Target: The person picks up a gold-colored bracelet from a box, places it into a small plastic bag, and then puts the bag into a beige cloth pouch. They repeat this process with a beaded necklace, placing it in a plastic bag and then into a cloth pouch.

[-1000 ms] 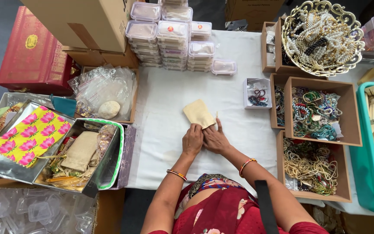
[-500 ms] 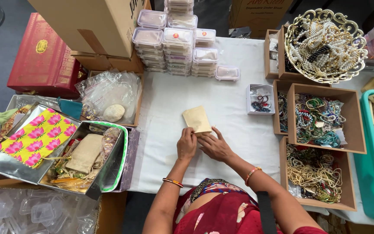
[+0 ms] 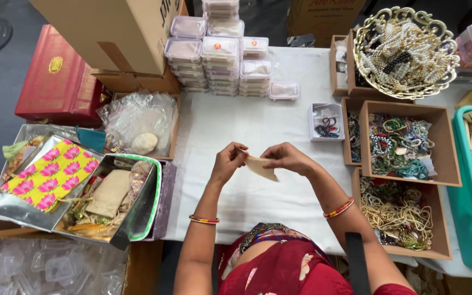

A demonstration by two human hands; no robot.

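A white cloth covers the worktop, and above its bare middle a small beige cloth pouch is held lifted off the surface, the left hand and the right hand each with fingers pinched shut on one end, so it hangs slack between them. The supplies sit in a ring within arm's reach: stacked clear lidded boxes at the back, open boxes of beaded bracelets to the right, and a foil-lined tray with more beige cloth to the left.
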